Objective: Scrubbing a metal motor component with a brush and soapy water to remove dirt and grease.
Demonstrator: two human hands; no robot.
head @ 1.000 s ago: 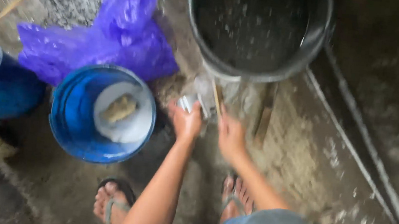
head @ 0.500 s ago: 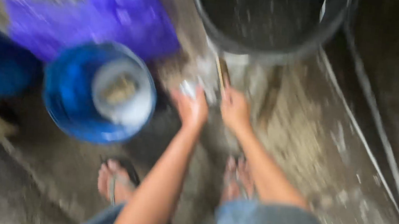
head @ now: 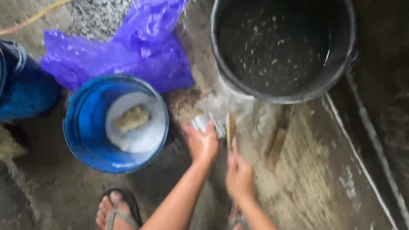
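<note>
My left hand (head: 202, 144) is closed on a small pale, shiny object (head: 202, 124) just below the black bucket (head: 228, 77). My right hand (head: 239, 174) sits beside it and grips a thin wooden stick (head: 230, 128) that points up toward the bucket. Both hands are over wet, sandy concrete. What the pale object is cannot be made out. The black bucket holds dark water with pale flecks.
A blue bucket (head: 82, 133) with a white bowl (head: 147, 134) and a brownish lump (head: 131, 118) stands left of my hands. A purple plastic bag (head: 136, 48) lies behind it, a blue drum (head: 12, 86) at far left. A wooden piece (head: 277, 142) and pipes (head: 373, 181) lie right. My sandalled foot (head: 116, 212) is below.
The view shook and blurred, then steadied. Both hands sit slightly lower in the view, still holding the pale object and the stick below the black bucket.
</note>
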